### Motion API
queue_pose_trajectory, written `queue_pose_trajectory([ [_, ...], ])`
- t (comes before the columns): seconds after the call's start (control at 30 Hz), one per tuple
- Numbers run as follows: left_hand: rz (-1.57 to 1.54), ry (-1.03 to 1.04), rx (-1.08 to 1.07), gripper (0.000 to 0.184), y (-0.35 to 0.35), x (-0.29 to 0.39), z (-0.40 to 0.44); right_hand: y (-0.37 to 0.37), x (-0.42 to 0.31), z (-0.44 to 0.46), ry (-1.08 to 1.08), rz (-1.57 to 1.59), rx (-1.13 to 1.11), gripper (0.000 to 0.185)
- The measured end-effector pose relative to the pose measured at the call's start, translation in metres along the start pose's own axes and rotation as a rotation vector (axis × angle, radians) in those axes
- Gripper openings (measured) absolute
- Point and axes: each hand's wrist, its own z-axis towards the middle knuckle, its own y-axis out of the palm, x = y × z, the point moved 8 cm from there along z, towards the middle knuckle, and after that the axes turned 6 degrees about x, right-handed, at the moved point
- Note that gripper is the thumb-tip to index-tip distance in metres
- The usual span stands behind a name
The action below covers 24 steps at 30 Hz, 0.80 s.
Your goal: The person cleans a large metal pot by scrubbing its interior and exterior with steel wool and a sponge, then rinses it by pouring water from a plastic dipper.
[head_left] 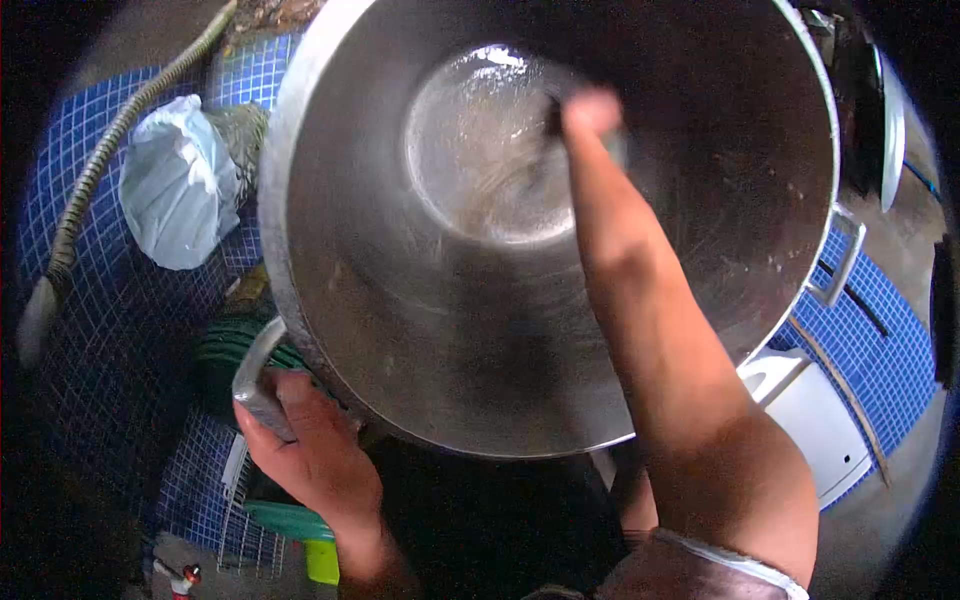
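A large metal pot fills the middle of the view, its wide mouth facing me and its round bottom wet and shiny. My left hand is wrapped round the pot's side handle at the lower left. Deep inside the pot, near the bottom, is my right hand, blurred by motion. A dark shape lies beside its fingers, too smeared to make out, and the fingers themselves are not clear.
Blue tiles lie around the pot. At the left are a ribbed hose and a pale plastic bag. A wire rack stands lower left, a red-handled tap near the corner, and a white container at the right.
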Motion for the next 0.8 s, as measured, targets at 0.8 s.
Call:
queue_pose_trajectory([
  [0.8,0.094,0.121,0.0,0.019,0.008,0.018,-0.001,0.047,-0.166,-0.218,0.008,0.502,-0.546,0.027],
])
